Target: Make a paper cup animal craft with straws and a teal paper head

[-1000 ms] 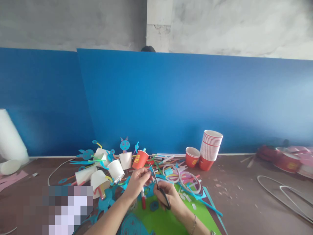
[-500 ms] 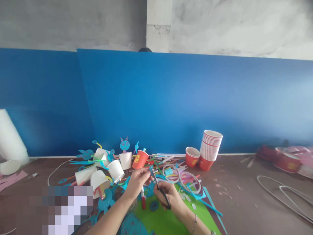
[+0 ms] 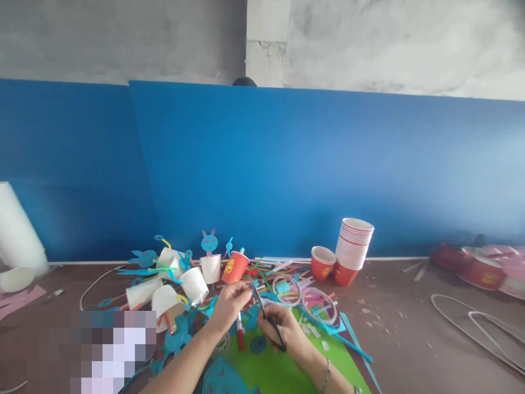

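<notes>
Black-handled scissors (image 3: 275, 327) are in my right hand (image 3: 287, 331), their blades pointing up and to the left. My left hand (image 3: 233, 303) pinches a small blue piece (image 3: 253, 285) beside the blades. Below both hands lies a green sheet (image 3: 262, 369), with a small blue disc (image 3: 258, 343) on it. A red-capped marker (image 3: 240, 331) rests between my hands. Near the bottom edge is a larger blue cutout (image 3: 222, 377) with drawn lines.
White cups (image 3: 194, 284) with blue paper figures stand and lie at the left. Straws and tape rolls (image 3: 319, 306) spread behind my hands. A stack of paper cups (image 3: 353, 246) stands at the right, near the blue partition (image 3: 262, 164). A cable (image 3: 459, 323) lies far right.
Both hands stay almost in place. The scissor blades have shifted slightly against the small blue piece.
</notes>
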The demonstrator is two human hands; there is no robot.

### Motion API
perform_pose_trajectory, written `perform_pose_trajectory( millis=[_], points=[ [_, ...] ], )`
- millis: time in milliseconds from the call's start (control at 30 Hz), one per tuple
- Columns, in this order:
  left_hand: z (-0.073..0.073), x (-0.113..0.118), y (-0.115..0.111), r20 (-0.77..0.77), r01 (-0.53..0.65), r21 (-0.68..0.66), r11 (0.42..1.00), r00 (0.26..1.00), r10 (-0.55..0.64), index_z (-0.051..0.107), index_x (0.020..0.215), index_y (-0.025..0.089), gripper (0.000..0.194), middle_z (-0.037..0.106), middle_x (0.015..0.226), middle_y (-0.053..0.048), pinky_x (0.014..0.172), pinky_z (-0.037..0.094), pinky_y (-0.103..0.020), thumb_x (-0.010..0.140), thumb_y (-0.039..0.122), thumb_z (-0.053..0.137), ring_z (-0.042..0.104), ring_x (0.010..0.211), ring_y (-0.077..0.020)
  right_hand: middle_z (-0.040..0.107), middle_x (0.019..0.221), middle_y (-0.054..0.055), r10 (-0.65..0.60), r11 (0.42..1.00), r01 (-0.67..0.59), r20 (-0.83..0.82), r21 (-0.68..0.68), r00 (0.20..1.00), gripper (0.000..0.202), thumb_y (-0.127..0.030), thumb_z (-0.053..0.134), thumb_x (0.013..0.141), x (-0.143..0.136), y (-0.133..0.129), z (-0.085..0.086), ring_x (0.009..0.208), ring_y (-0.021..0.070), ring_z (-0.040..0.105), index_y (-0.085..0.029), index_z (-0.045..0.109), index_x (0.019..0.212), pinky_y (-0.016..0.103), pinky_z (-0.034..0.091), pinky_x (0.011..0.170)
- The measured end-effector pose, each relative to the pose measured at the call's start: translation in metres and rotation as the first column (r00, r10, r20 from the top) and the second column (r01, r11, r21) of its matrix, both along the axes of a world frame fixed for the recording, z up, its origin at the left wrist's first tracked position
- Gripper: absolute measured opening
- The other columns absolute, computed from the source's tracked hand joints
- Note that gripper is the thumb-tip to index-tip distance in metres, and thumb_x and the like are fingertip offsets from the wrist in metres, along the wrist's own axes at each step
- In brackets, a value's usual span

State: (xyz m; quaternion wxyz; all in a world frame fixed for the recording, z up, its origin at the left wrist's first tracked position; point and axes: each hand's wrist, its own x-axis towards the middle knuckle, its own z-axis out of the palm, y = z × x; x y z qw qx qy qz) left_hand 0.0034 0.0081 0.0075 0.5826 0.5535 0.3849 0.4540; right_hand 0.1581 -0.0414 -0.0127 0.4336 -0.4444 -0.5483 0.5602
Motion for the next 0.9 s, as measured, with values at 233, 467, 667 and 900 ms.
perform_pose_trajectory(
  millis=[233,467,667,900],
  points=[
    [-0.0044,0.0006,0.0001,-0.004,-0.007,0.006,1.000,1.000,0.007,0.058,0.061,0.018,0.034,0.063,0.058,-0.001,0.059,0.044,-0.026,0.067,0.049,0.070,0.058,0.058,-0.0157,0.043,0.041,-0.010,-0.002,1.000,0.002,0.005,0.002,1.000,0.035,-0.044,0.076,0.065,-0.0002,0.0019,-0.0038,0.029,0.0032,0.034,-0.017,0.053,0.065,0.015,0.024,0.028],
    [-0.0010,0.0012,-0.0022,-0.022,0.025,0.034,0.999,0.999,-0.024,0.061,0.060,0.018,0.028,0.062,0.058,0.000,0.059,0.042,-0.026,0.068,0.043,0.070,0.056,0.058,-0.0151,0.046,0.040,-0.009,0.004,1.000,-0.004,0.012,-0.006,1.000,0.036,-0.048,0.072,0.066,-0.0010,0.0019,-0.0053,0.029,0.0042,0.037,-0.017,0.055,0.069,0.015,0.026,0.029],
    [-0.0024,0.0002,-0.0002,-0.015,0.032,0.024,0.999,0.999,-0.032,0.061,0.060,0.018,0.028,0.062,0.058,-0.001,0.059,0.041,-0.026,0.068,0.043,0.071,0.055,0.057,-0.0147,0.043,0.041,-0.010,-0.004,1.000,0.004,0.014,0.010,1.000,0.036,-0.046,0.075,0.066,-0.0004,0.0027,-0.0040,0.029,0.0030,0.033,-0.017,0.053,0.066,0.015,0.024,0.029],
    [-0.0045,0.0024,-0.0012,0.016,0.041,-0.001,0.999,0.999,-0.041,0.062,0.058,0.017,0.029,0.062,0.058,-0.001,0.059,0.039,-0.027,0.066,0.043,0.073,0.052,0.057,-0.0140,0.048,0.041,-0.009,0.022,1.000,-0.022,-0.013,0.002,1.000,0.033,-0.043,0.075,0.066,0.0000,0.0025,-0.0063,0.030,0.0048,0.039,-0.017,0.055,0.071,0.015,0.025,0.030]
  ],
)
